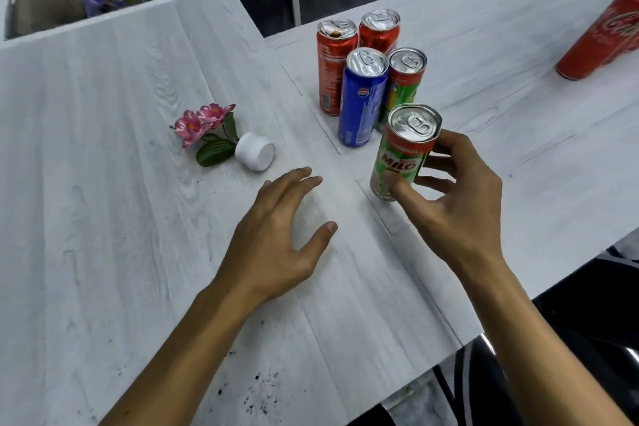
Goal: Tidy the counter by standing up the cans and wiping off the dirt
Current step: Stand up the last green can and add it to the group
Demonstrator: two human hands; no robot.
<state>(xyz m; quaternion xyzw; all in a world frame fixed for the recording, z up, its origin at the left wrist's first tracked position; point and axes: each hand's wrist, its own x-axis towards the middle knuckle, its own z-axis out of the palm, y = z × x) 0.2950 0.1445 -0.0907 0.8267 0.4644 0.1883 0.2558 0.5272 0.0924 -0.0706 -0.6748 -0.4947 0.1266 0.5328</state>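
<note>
I'm wrapping my right hand [460, 197] round the green Milo drink can [403, 156], thumb in front & fingers behind, standing it just beside the blue Pepsi can [363, 97] at the near edge of the upright cluster. I'm keeping my left hand [276, 235] flat, splayed & empty on the white wood-grain counter [121, 183]; I'm setting the base square w/o nudging neighbours before letting go

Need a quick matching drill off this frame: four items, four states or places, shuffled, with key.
Items:
1. Milo can
2. blue can
3. white pot with pink flowers
4. left hand

States:
A. lying on its side on the counter
B. open, empty, palm down
C. gripped by the right hand
D. upright in the cluster of four cans

Pairs: 1-C, 2-D, 3-A, 4-B
</note>
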